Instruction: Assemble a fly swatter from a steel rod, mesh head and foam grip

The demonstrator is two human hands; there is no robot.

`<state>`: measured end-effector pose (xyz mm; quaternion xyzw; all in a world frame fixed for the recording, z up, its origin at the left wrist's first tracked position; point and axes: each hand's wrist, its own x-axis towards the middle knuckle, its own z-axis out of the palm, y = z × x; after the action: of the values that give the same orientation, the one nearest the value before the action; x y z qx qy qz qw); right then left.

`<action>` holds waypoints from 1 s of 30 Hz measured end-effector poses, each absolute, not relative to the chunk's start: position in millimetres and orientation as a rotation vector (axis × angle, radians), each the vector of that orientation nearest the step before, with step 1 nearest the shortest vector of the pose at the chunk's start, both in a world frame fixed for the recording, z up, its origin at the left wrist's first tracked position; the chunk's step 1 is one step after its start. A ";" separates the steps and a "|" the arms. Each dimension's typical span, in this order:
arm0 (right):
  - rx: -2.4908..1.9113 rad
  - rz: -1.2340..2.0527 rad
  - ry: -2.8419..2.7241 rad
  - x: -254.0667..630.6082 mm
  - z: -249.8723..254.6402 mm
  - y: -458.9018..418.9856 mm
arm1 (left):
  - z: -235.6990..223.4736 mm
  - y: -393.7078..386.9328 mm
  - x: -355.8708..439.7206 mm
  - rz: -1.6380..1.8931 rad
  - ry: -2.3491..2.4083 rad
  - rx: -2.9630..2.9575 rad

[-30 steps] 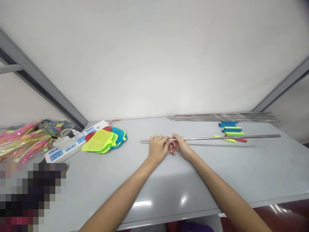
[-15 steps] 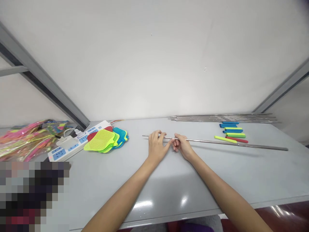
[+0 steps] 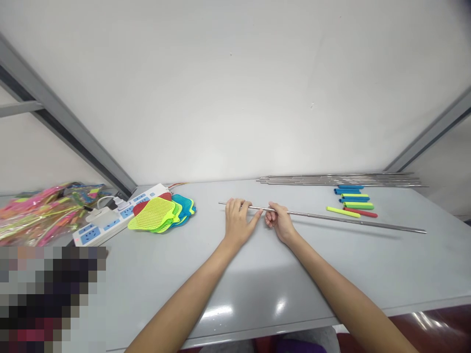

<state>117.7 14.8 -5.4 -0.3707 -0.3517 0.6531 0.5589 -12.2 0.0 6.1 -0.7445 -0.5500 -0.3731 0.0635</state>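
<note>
Head view, as I operate it from a distance: the metal rod (image 3: 349,221) lies across the table (image 3: 331,274), tilted slightly from far left to near right. My left hand (image 3: 238,221) grasps it, fingers above and thumb stretched toward my right hand (image 3: 280,223), whose curled fingers also close on it. How firmly each hand grips, I cannot tell. The two grips sit close together near the left end, apparently to steady the long length reaching right. That end stops short of the table's right edge; the left tip points toward the fly swatters (image 3: 154,214), beside the power strip (image 3: 97,221), with a gap between. Behind the rod's right part lie the colored foam sleeves (image 3: 353,202) and the spare steel rods (image 3: 342,181), near the far edge. My forearms cross the front edge.
</note>
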 end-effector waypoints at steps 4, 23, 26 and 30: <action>-0.853 1.565 -0.887 118.9 -7.6 16.1 | 6.2 -1.6 -11.9 -1.106 -1.674 -2.322; -0.903 1.614 -1.170 115.7 -9.7 16.5 | 6.7 -2.0 -15.3 -1.063 -1.835 -2.287; -0.897 1.612 -1.236 115.7 -10.1 16.5 | 6.1 -1.9 -16.1 -1.045 -1.848 -2.281; -0.855 1.625 -1.273 117.4 -10.3 16.7 | 5.2 -2.0 -16.4 -1.004 -1.845 -2.280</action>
<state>117.4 16.7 -10.3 -0.3442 -0.5122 0.6536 0.4383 -16.4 -2.0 5.2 -0.7353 -0.5950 -0.3238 0.0205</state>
